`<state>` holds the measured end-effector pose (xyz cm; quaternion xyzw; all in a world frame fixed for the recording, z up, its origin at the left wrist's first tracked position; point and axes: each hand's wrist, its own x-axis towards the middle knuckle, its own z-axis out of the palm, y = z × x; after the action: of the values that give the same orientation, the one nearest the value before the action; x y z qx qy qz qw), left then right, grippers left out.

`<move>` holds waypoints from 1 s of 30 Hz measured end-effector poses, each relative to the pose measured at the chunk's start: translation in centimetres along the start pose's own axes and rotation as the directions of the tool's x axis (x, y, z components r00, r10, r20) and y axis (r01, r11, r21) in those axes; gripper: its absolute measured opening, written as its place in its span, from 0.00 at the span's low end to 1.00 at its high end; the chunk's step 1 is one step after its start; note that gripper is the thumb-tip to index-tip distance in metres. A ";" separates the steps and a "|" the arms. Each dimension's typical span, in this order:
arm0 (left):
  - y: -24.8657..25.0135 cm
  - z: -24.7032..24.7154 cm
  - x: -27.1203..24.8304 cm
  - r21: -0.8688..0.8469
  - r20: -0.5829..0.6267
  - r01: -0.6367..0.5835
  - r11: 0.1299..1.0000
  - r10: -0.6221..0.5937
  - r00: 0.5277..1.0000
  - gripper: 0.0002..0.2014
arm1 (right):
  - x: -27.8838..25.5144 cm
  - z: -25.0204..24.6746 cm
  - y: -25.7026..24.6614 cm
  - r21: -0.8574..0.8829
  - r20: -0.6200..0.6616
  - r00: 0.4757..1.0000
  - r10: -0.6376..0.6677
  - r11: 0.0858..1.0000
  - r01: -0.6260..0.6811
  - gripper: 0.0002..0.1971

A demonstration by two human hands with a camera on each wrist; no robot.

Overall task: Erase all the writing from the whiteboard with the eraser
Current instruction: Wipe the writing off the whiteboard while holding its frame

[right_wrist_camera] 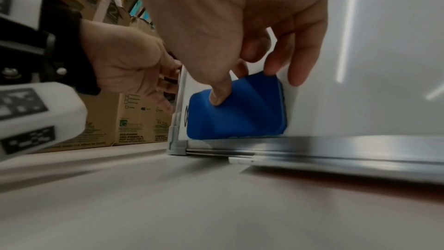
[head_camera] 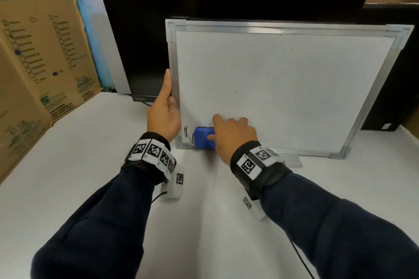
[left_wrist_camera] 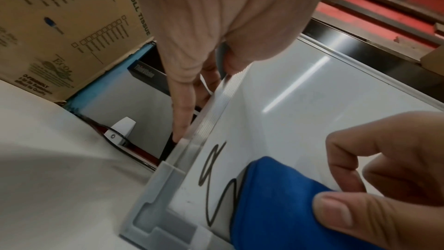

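Right hand (head_camera: 231, 135) grips eraser (head_camera: 203, 138); left hand (head_camera: 164, 115) clasps whiteboard (head_camera: 283, 88) edge.

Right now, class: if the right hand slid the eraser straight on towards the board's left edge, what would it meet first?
The right hand pushes the eraser leftward; first it would cross the remaining black scribble, then probably the whiteboard frame's left edge, which the left hand grips higher up.
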<state>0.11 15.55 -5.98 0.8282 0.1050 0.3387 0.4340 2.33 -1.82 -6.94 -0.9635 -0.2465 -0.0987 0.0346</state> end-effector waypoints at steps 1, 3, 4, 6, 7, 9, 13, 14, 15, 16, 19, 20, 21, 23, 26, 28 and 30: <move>-0.1 0.1 0.1 0.005 0.007 -0.006 1.000 0.006 1.000 0.33 | -0.2 -0.2 0.4 -0.004 0.014 1.000 0.004 1.000 -0.004 0.16; -0.1 0.4 0.1 0.012 0.030 -0.023 1.000 0.023 0.999 0.35 | -0.5 -0.3 1.3 -0.035 0.023 1.000 0.002 0.999 -0.002 0.17; -0.1 0.7 0.1 0.010 0.040 -0.027 1.000 0.026 0.999 0.35 | -0.6 -0.4 1.5 -0.062 -0.004 0.999 -0.033 0.998 0.033 0.18; 0.1 1.0 0.0 0.006 0.040 -0.025 1.000 0.025 0.999 0.36 | -0.7 -0.1 1.8 -0.121 -0.078 0.974 -0.211 0.972 0.201 0.23; 0.2 1.1 -0.1 0.006 0.036 -0.028 1.000 0.028 0.999 0.36 | -0.5 0.1 1.9 -0.157 -0.093 0.938 -0.333 0.935 0.317 0.26; 0.3 1.1 -0.3 0.006 0.032 -0.039 0.999 0.039 0.999 0.36 | -0.1 0.6 2.2 -0.250 -0.121 0.844 -0.522 0.839 0.483 0.24; 0.1 1.1 -0.1 0.026 0.033 -0.040 0.999 0.039 0.999 0.36 | 0.1 1.4 2.8 -0.342 -0.101 0.766 -0.635 0.745 0.572 0.22; 0.2 1.2 -0.1 0.028 0.033 -0.043 0.999 0.042 0.999 0.36 | -0.1 1.6 3.2 -0.345 -0.099 0.765 -0.636 0.743 0.573 0.24; 0.1 1.2 -0.1 0.033 0.032 -0.047 0.998 0.046 0.998 0.36 | -0.2 1.8 3.7 -0.348 -0.105 0.764 -0.637 0.743 0.572 0.26; 0.2 1.2 -0.2 0.039 0.031 -0.050 0.998 0.049 0.998 0.36 | -0.3 1.9 4.3 -0.353 -0.116 0.761 -0.638 0.743 0.569 0.28; 0.2 1.2 -0.1 0.047 0.027 -0.062 0.997 0.060 0.998 0.36 | -0.6 1.9 5.7 -0.371 -0.147 0.762 -0.631 0.749 0.549 0.28; 0.2 1.2 -0.1 0.048 0.029 -0.062 0.997 0.061 0.998 0.36 | -0.7 2.0 6.0 -0.378 -0.157 0.761 -0.630 0.750 0.543 0.28; 0.2 1.2 -0.1 0.051 0.033 -0.061 0.997 0.060 0.998 0.36 | -0.8 2.0 6.4 -0.384 -0.164 0.760 -0.629 0.750 0.538 0.28; 0.2 1.1 -0.1 0.054 0.042 -0.056 0.997 0.054 0.998 0.36 | -1.1 2.1 6.9 -0.386 -0.187 0.752 -0.632 0.751 0.535 0.30; 0.4 1.2 -0.1 0.057 0.040 -0.054 0.997 0.052 0.998 0.36 | -1.2 2.2 7.1 -0.372 -0.235 0.734 -0.638 0.756 0.538 0.32; 0.4 1.2 -0.2 0.071 0.032 -0.048 0.996 0.046 0.998 0.36 | -1.0 2.3 6.6 -0.354 -0.240 0.730 -0.640 0.758 0.549 0.33; 0.4 1.3 -0.2 0.069 0.025 -0.048 0.996 0.047 0.999 0.36 | -0.5 2.4 5.4 -0.331 -0.247 0.726 -0.642 0.760 0.559 0.32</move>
<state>0.73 14.38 -6.29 0.8490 0.0921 0.3353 0.3978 4.95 -6.55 -9.46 -0.7942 -0.5235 -0.3006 -0.0702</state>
